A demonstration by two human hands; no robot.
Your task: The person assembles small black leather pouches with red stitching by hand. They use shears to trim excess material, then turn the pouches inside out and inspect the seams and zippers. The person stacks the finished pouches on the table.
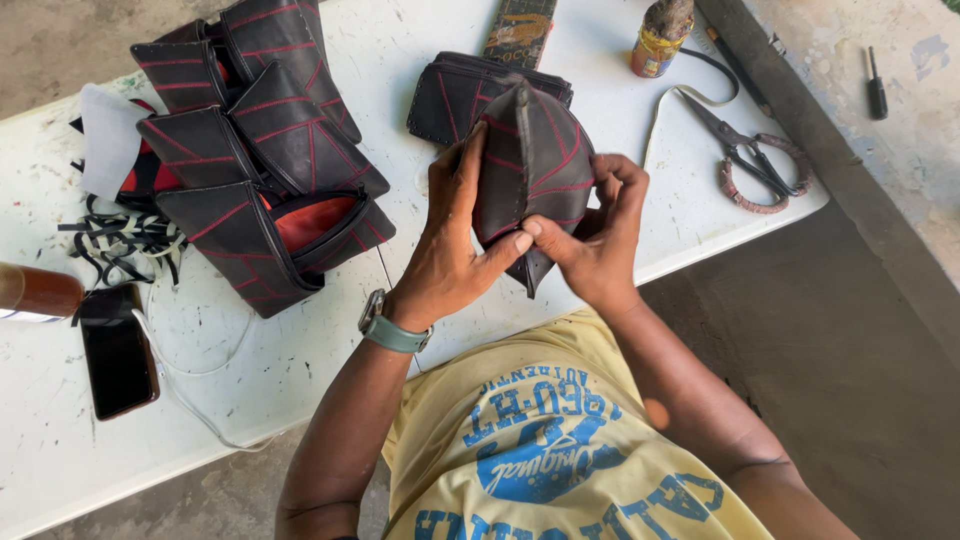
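Observation:
Both my hands hold one dark leather piece with red stitching [535,165], folded into a rounded pouch shape, above the near edge of the white table [300,350]. My left hand [455,250], with a watch on its wrist, grips the piece's left side. My right hand [600,235] pinches its lower right part, thumb meeting the left thumb. A second similar stitched piece [450,95] lies flat on the table just behind.
A pile of several black pouches with red stitching [260,150] lies at the left. Scissors [745,155], a bottle [660,38], a flat patterned strip [520,30], black laces [120,240], a phone with a cable [118,355] and a brown cylinder [35,292] are on the table.

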